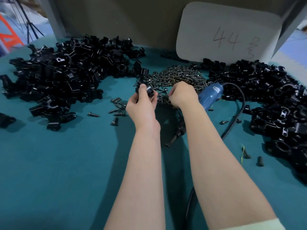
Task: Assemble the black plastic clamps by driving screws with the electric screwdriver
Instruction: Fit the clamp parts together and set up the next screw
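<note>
While left hand [141, 103] grips glossy clamp [146, 90], right hand [181, 95] curls

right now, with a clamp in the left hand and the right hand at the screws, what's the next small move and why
Probably pinch one screw from the screw pile with the right hand and bring it to the hole in the clamp held in the left hand. The hole looks empty, and the electric screwdriver lies unused beside the right wrist.

White card [229, 30]: handwritten "44" (scribble beside it illegible). Screwdriver [210, 97] label unreadable.
</note>
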